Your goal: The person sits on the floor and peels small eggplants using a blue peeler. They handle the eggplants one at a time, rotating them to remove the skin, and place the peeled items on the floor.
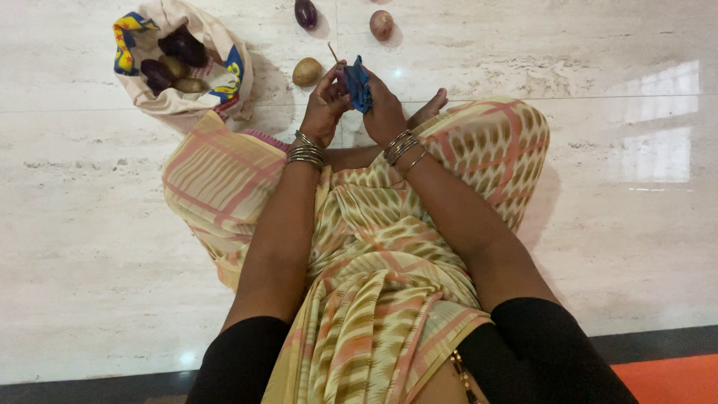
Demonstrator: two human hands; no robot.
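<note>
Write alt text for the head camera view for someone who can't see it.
A person sitting on a pale marble floor holds a small blue object between the left hand and right hand. A cloth bag of vegetables lies to the left, with a potato and eggplant loose nearby.

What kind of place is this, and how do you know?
Probably a home interior: a polished marble floor, a cloth bag of vegetables and loose ones like a potato beside the seated person.

Cloth bag (224,82) of vegetables, loose potato (307,72) — marble floor (90,247)
</note>
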